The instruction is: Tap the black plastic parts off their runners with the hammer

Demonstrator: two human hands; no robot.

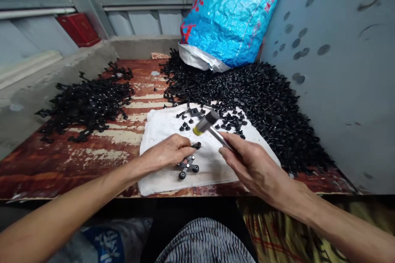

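Observation:
My right hand (251,162) is closed around the metal handle of a small hammer (206,123), whose head hangs raised over a white cloth (210,160). My left hand (168,152) rests on the cloth with its fingers pinched on a black plastic frame part (187,166) that carries small round caps. Just past my fingertips lies a loose black cap (196,145). Several more caps and another frame piece (194,111) are scattered on the far half of the cloth.
A big heap of small black caps (268,102) fills the right side of the worn red wooden bench (61,160). A pile of black frame parts (89,100) lies at left. A blue sack (234,12) leans at the back. A grey wall panel (339,78) closes the right.

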